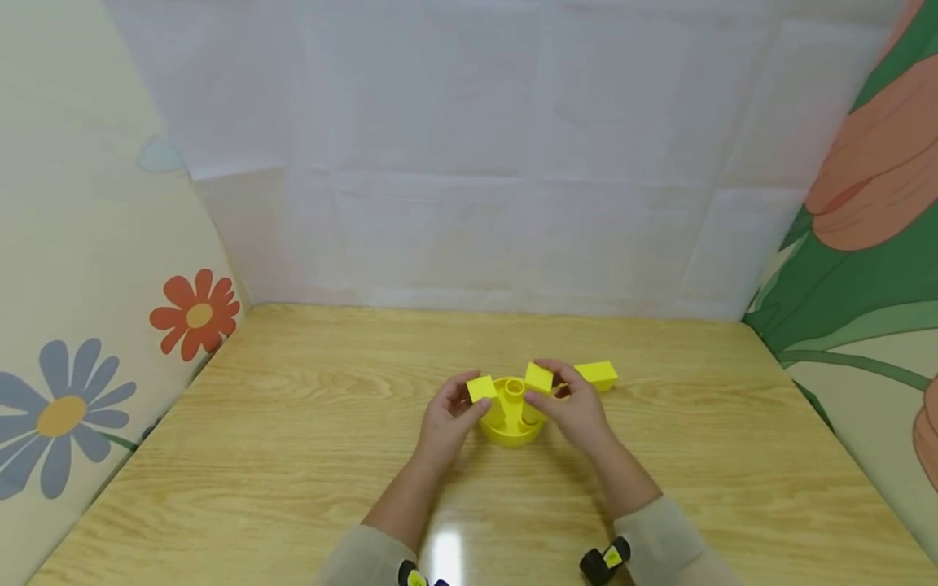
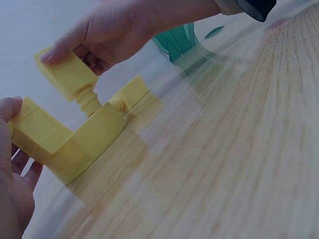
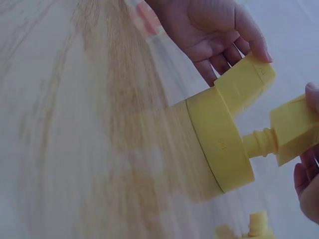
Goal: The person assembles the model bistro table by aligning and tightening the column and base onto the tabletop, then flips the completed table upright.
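A round yellow base [image 1: 510, 440] with raised round sockets lies on the table between both hands. My left hand [image 1: 442, 427] holds a yellow block [image 1: 482, 388] at the base's left side, thumb on the near face. This block leans outward, its lower end down inside the rim. My right hand [image 1: 580, 413] pinches a second yellow block [image 1: 539, 377] between thumb and fingers over the base's right part. From its underside a ribbed peg [image 3: 260, 143] points down at the base, and the peg's tip is hidden behind the rim in the left wrist view.
Just beyond my right hand, a third yellow block [image 1: 599, 375] with a ribbed peg [image 3: 258, 222] lies on its side on the wooden table [image 1: 330, 456]. White cloth [image 1: 469, 163] hangs behind the table. Flower-printed panels [image 1: 66, 244] stand at the sides.
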Tool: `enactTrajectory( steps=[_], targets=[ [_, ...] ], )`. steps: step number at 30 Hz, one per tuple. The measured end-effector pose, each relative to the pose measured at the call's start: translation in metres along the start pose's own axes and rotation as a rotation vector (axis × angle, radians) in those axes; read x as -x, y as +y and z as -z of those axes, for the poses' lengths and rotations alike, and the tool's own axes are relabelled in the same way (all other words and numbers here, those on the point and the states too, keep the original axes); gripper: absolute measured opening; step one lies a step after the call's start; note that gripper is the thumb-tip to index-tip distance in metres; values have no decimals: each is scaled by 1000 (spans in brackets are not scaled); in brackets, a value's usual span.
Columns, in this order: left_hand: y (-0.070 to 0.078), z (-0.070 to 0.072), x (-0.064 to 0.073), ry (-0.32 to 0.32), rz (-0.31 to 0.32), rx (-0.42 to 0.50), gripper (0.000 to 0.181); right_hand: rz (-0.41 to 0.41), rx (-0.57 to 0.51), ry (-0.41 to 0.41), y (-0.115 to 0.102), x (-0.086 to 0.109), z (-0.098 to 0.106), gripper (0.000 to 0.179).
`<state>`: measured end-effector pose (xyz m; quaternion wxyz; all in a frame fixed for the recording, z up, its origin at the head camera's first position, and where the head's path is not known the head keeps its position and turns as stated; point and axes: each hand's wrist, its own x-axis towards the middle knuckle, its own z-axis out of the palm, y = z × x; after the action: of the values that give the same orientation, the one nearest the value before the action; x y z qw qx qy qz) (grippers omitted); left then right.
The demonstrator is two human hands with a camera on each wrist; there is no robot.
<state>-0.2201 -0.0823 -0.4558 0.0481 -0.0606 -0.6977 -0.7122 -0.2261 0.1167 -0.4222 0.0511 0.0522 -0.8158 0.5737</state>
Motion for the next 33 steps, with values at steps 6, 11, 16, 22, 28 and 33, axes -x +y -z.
enactTrajectory(
  steps=[6,11,16,22,28,33],
  targets=[
    [0,0,-1,-13,3,18,44,-17,28,-25,-1,-1,-4,48],
    [-1,1,-2,-19,1,23,45,-31,40,-39,1,0,-5,50],
    [-1,2,-1,-25,-7,17,45,-14,44,-43,3,0,-8,49],
    [-2,2,-1,-31,-16,5,46,-11,60,-36,5,0,-10,48],
    [-2,2,-1,-31,0,11,46,6,79,-46,4,0,-10,48],
    [1,1,0,-22,15,8,44,118,66,-56,6,3,-6,37]
  ],
)
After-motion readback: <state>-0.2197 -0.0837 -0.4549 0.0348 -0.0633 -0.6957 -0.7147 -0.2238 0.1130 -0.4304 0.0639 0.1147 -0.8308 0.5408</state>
